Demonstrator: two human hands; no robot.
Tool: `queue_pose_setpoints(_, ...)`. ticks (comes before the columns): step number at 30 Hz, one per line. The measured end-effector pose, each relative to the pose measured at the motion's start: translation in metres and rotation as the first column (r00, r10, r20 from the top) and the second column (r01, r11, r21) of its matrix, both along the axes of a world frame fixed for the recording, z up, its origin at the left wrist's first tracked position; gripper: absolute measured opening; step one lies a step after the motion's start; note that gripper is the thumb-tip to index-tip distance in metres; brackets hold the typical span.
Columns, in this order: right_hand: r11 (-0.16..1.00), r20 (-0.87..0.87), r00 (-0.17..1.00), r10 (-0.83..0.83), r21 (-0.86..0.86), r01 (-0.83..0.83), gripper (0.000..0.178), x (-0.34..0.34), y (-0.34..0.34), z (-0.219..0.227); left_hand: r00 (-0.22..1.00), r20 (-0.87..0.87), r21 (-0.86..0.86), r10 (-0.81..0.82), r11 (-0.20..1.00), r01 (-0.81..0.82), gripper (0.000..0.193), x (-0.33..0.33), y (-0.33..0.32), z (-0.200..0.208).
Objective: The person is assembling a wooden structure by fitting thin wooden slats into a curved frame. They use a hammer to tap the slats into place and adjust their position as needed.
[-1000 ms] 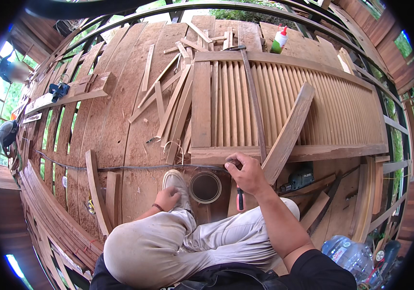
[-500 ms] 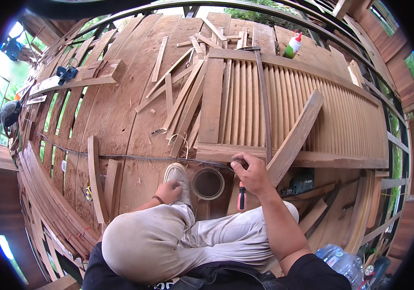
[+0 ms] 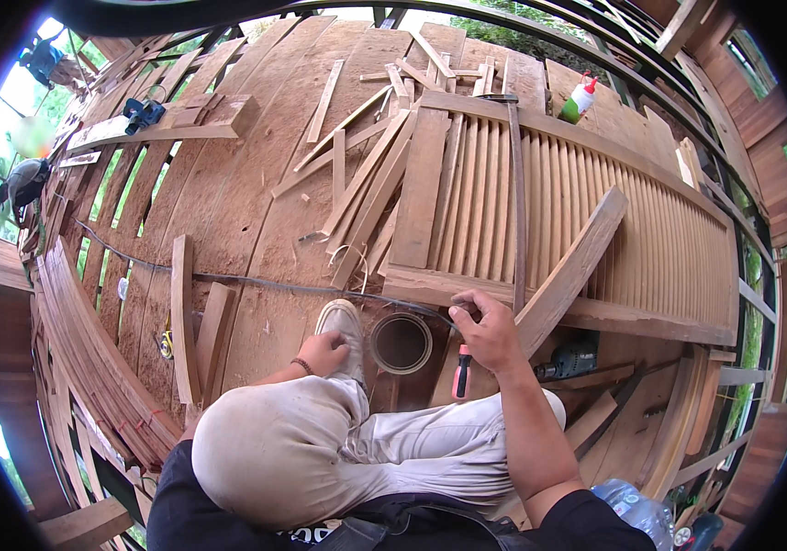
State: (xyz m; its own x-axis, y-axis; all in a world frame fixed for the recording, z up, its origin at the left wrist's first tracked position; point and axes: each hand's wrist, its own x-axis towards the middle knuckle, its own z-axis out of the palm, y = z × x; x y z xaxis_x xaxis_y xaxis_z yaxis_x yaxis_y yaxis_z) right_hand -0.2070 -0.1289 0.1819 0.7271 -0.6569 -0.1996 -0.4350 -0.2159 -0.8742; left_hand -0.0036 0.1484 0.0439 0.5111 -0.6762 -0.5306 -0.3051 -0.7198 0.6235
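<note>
My left hand [image 3: 323,354], with a cord round the wrist, rests closed beside my pale shoe [image 3: 342,329]; nothing sticks out of its curled fingers. My right hand [image 3: 487,323] is raised near the lower rail of a louvred wooden shutter [image 3: 577,174], thumb and fingers drawn together. What sits between those fingertips, if anything, is too small to name. Just below that hand is a screwdriver [image 3: 462,372] with a pink and black handle. A long bar clamp [image 3: 516,202] spans the shutter, and a thick wooden board [image 3: 577,271] leans across it at a slant.
A round can [image 3: 401,343] stands between my feet and the shutter. To the right lies a power drill [image 3: 569,362]. Loose wood strips [image 3: 370,184] are heaped left of the shutter; a glue bottle [image 3: 579,99] stands behind it. A black cable [image 3: 265,281] crosses the sawdust-covered planks [image 3: 237,202].
The view has shifted slightly, so the shutter and strips sit a little further right and lower. Both hands keep nearly the same pose; the right stays near the rail.
</note>
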Motion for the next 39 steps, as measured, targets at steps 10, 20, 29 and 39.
queue_pose_setpoints(10,1.000,0.000,1.000,0.018,0.021,-0.018,0.031,0.0028,0.0026,0.0073,0.999,0.034,-0.004,-0.006,1.000,0.006,0.035,0.0024,0.0047,-0.0052)
queue_pose_setpoints(20,0.999,-0.006,0.999,0.039,0.015,-0.039,0.030,0.0023,0.0020,0.0063,1.000,-0.002,0.011,0.006,1.000,-0.006,0.033,0.0021,0.0038,-0.0025)
queue_pose_setpoints(29,0.999,-0.018,0.999,0.043,-0.002,-0.043,0.031,0.0016,0.0020,0.0075,1.000,-0.011,-0.015,0.019,1.000,-0.019,0.033,0.0012,0.0033,-0.0073)
queue_pose_setpoints(39,0.999,-0.016,0.999,0.046,-0.028,-0.046,0.031,0.0006,0.0019,0.0082,0.999,-0.037,0.008,0.021,1.000,-0.021,0.033,0.0009,0.0011,-0.0043)
